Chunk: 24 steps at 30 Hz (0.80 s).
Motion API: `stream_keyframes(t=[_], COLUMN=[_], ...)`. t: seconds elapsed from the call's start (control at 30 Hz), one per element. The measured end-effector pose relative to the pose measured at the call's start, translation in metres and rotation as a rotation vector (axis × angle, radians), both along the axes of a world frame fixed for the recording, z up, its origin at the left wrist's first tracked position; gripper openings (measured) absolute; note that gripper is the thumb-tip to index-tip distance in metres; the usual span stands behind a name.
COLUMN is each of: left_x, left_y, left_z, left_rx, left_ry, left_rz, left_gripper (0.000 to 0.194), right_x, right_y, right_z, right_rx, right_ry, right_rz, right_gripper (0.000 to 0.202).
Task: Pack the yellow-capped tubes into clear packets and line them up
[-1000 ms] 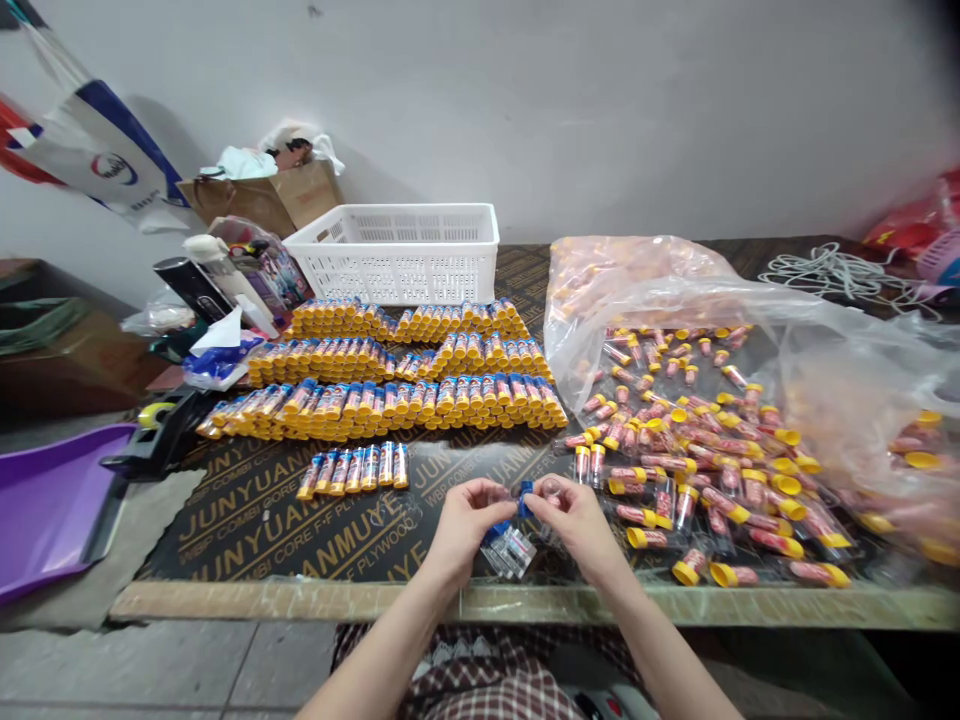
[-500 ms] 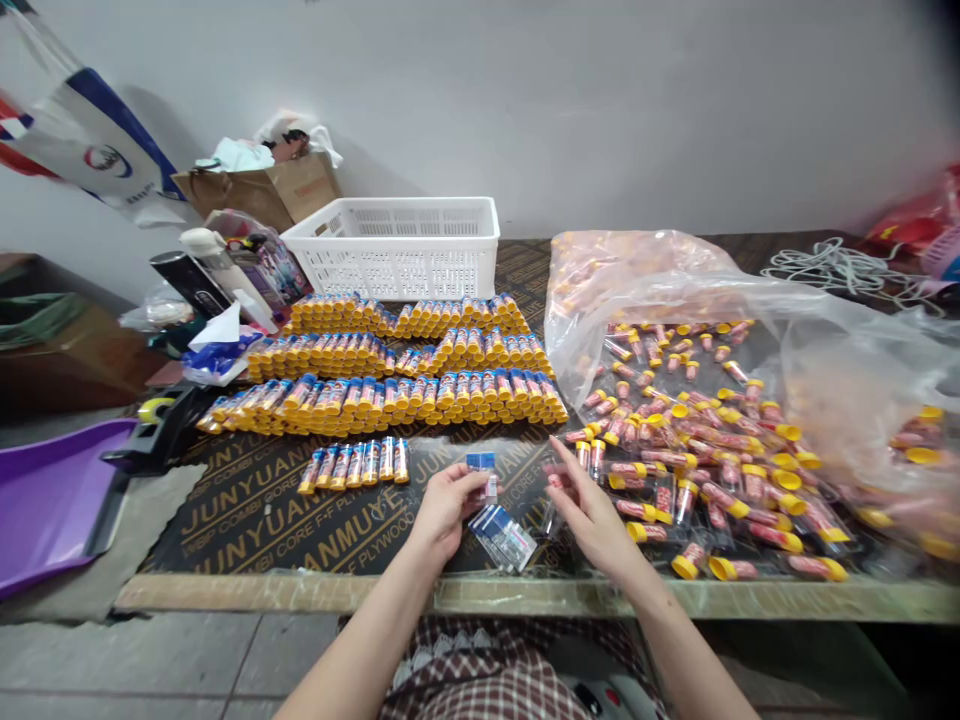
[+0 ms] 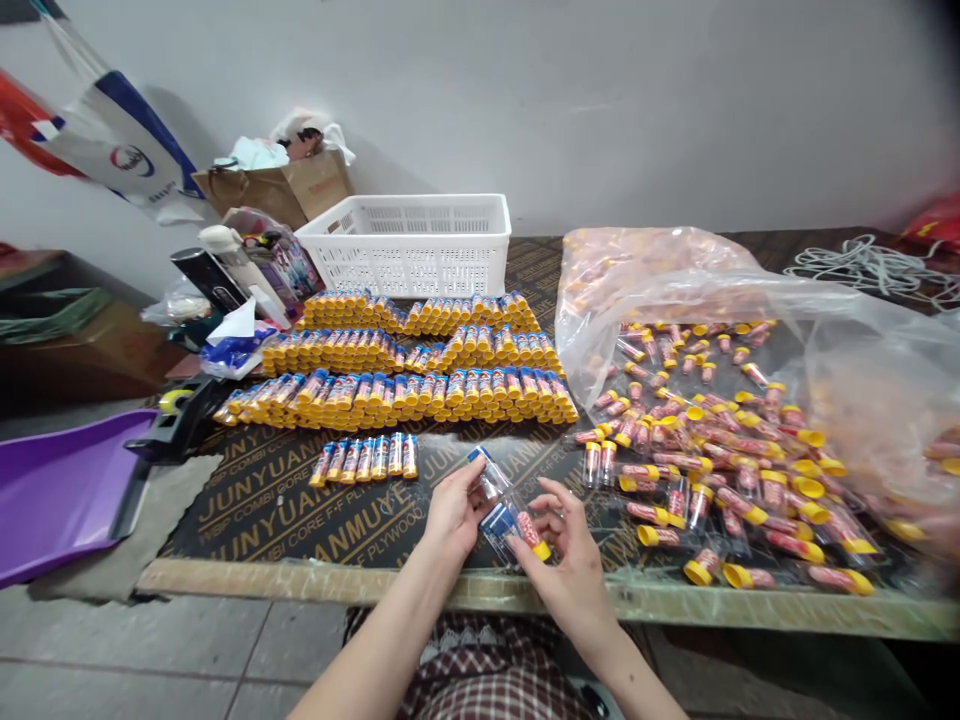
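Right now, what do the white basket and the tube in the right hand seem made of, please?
White basket: probably plastic, smooth finish, judging by its evenly pierced walls. Tube: likely clear, smooth plastic, as pink filling shows through.

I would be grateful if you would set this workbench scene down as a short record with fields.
Left hand: holds a clear film piece with a blue end
Right hand: holds a yellow-ended tube with pink contents
Close to the hands: more blue-ended film pieces
Work surface: dark board with printed lettering
Left of the hands: short row of labelled tubes
Beyond that row: stacked labelled tubes, then a white basket
Right side: loose tubes and clear plastic bag
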<state>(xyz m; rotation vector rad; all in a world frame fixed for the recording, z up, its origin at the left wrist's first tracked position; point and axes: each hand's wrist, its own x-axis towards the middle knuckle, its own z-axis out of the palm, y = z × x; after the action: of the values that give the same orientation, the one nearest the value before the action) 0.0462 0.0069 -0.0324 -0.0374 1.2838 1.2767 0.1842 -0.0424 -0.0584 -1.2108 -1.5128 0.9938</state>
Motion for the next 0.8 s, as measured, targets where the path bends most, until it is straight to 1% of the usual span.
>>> stream_keyframes(t=[0.13,0.2,0.37,0.47,0.53,0.7,0.8], left_x=[0.002,0.004,0.012,0.013,0.011,0.006,0.004], left_y=[-0.002,-0.004,-0.010,-0.010,-0.010,-0.010,-0.011], left_z=[0.002,0.003,0.002,0.000,-0.001,-0.002,-0.003], left_rx=[-0.017,0.000,0.183,0.221,0.211,0.166,0.146], left_ry=[-0.055,-0.058,0.047,0.074,0.071,0.044,0.028], left_rz=[0.031,0.039,0.083,0.114,0.136,0.115,0.129], left_gripper=[0.017,0.017,0.029,0.033,0.034,0.034,0.032], right_x=[-0.004,-0.004,-0.004,-0.004,-0.005,-0.006,-0.005], right_y=[0.001,0.004,0.006,0.005,0.004,0.006,0.007], right_z=[-0.006,-0.007,-0.006,-0.006,-0.006,-0.008,-0.009], right_rx=[0.075,0.119,0.233,0.284,0.296,0.250,0.240], right_ry=[-0.091,-0.140,-0.220,-0.248,-0.248,-0.216,-0.215], right_rz=[-0.001,-0.006,0.012,0.024,0.030,0.030,0.028], right_gripper=[0.055,0.055,0.051,0.051,0.052,0.053,0.052])
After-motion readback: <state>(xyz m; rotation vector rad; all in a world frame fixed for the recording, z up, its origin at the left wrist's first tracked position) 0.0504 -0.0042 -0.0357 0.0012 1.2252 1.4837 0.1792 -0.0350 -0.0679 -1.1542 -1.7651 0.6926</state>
